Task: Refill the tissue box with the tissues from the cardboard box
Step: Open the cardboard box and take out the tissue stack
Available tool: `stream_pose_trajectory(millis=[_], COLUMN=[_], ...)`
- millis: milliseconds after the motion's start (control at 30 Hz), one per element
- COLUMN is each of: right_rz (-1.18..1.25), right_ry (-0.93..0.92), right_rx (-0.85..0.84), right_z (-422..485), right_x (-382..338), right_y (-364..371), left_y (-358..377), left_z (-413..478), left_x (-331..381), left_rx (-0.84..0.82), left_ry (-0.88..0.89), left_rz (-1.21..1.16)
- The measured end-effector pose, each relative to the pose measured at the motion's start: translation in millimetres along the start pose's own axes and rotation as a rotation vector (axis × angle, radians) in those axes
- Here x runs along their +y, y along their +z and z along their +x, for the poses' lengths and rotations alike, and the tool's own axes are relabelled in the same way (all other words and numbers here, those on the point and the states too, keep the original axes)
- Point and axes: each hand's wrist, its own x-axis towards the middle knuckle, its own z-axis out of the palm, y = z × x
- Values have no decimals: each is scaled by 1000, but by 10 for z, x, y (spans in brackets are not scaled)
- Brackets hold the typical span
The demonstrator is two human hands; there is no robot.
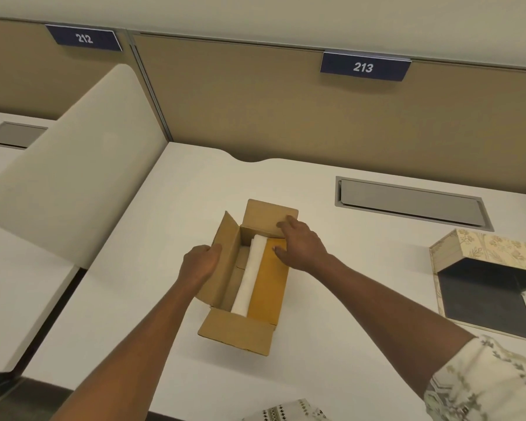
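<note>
A brown cardboard box (237,329) sits open in the middle of the white desk. Inside it, a white stack of tissues (249,278) shows beside a yellow-brown flap that lies over the right half. My left hand (199,262) grips the box's raised left flap. My right hand (301,241) rests on the far right corner, fingers spread over the far flap and the yellow flap. The floral tissue box (480,250) stands open at the right, its dark inside visible, apart from both hands.
A grey cable hatch (410,202) is set into the desk behind the boxes. A padded divider (73,183) rises at the left, and tan partition panels labelled 212 and 213 stand at the back. A patterned piece (289,411) lies at the near edge.
</note>
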Motion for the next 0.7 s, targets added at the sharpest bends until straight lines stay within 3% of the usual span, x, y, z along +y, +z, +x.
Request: stream_pose_trajectory(millis=[100,200,367,533,700], right_rz=[-165,-310,-449,-595,-617], right_ry=[-63,-246,-505,-570,-652], right_rx=[39,73,-165,-282,-222], right_z=[21,-21,-127,-201,-202], right_x=[-66,-188,-390,-471,-474], right_y=[70,192,382,397,276], left_y=[-68,-82,-47,-30,-17], left_z=[16,34,31,31,25], left_x=[-56,-130,-222,-257,-265], left_rx=[38,66,113,111,115], left_ry=[10,-2,-23,-48,-68], left_rz=[16,17,16,2,-17])
